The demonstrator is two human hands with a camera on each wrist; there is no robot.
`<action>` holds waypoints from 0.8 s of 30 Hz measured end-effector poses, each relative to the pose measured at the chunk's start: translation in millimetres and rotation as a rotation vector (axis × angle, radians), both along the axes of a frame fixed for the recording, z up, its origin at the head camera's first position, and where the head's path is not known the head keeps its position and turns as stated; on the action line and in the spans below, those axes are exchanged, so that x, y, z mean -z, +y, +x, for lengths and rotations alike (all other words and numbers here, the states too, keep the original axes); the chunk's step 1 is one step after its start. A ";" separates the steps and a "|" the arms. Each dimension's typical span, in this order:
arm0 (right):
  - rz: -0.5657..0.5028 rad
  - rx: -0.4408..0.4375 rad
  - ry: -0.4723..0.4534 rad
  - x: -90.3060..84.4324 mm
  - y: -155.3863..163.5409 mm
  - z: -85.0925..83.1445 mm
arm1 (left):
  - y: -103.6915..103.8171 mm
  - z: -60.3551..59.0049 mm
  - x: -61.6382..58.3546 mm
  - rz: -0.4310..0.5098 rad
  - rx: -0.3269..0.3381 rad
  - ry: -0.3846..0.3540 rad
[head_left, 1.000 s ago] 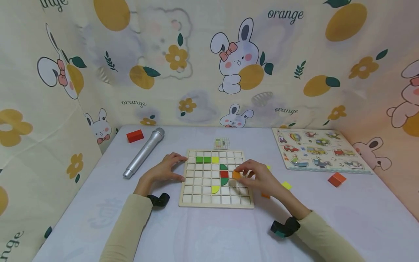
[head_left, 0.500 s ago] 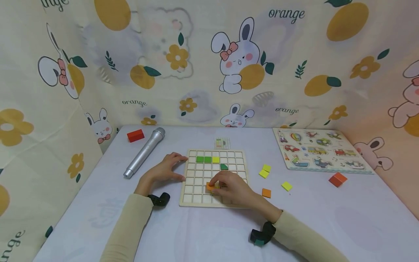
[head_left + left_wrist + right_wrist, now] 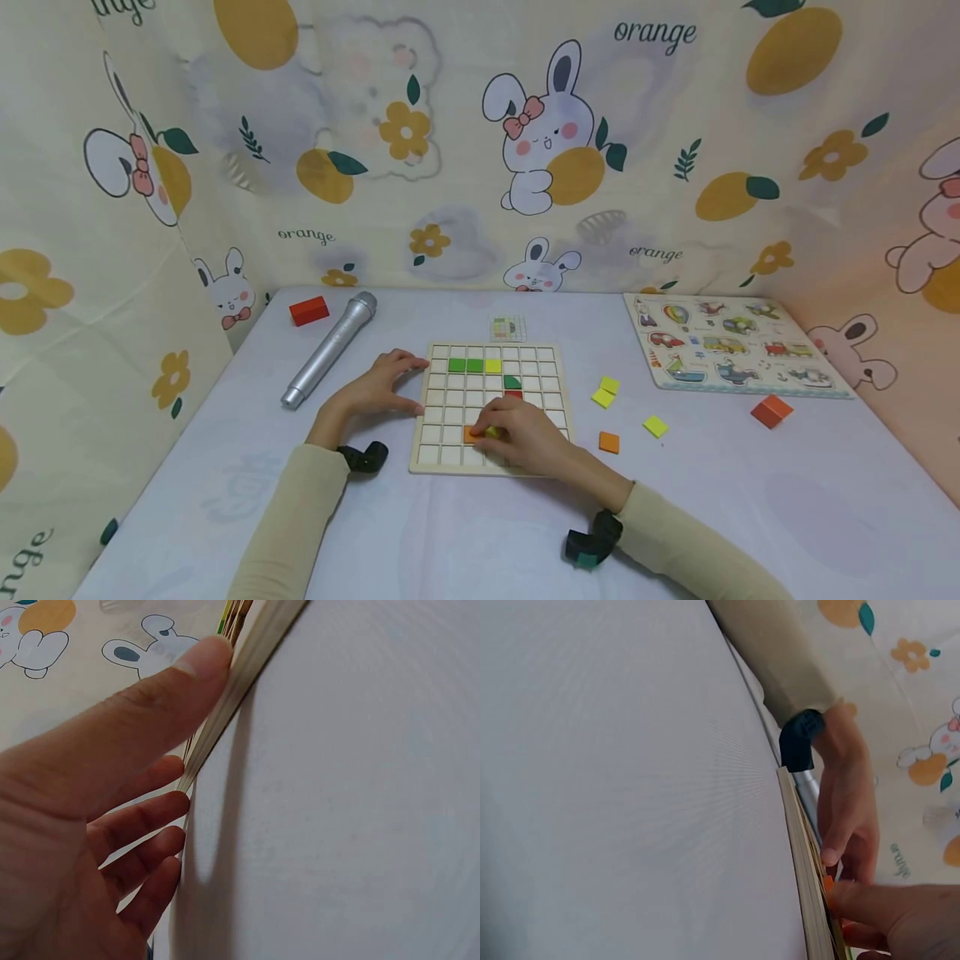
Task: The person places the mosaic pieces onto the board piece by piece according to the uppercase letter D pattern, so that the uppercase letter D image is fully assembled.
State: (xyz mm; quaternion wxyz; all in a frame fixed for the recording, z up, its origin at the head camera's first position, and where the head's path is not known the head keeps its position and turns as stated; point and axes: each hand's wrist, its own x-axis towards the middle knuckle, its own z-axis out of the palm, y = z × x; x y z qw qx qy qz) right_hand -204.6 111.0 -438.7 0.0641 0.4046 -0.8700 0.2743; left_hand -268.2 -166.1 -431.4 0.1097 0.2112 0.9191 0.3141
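A wooden grid board lies on the white table. My left hand rests at its left edge; in the left wrist view, thumb and relaxed fingers touch the board's rim. My right hand is over the lower middle, pinching an orange square tile low in a cell. Just right of it, a yellow quarter-round tile shows partly under the fingers. Green square tiles and a yellow one sit in an upper row. A green rounded tile and part of a red tile lie below.
Loose yellow tiles and an orange tile lie right of the board. A small pattern card is behind it. Also around are a silver microphone, red block, orange-red block and picture puzzle.
My right hand has carried the orange tile from the board's right side leftward and down to a lower cell beside the yellow quarter-round. The left hand has stayed at the edge.
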 end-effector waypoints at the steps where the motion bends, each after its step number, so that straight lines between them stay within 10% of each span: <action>1: 0.005 0.004 0.003 -0.3 -0.4 -0.1 | 0.2 0.4 -0.5 0.003 -0.002 -0.002; 11: 0.048 0.016 -0.024 -8.3 -3.5 0.0 | 0.3 1.4 -0.3 0.004 -0.003 0.001; 24: -0.147 0.039 -0.058 -33.5 40.5 -7.2 | 1.5 2.4 -1.7 0.006 -0.002 0.005</action>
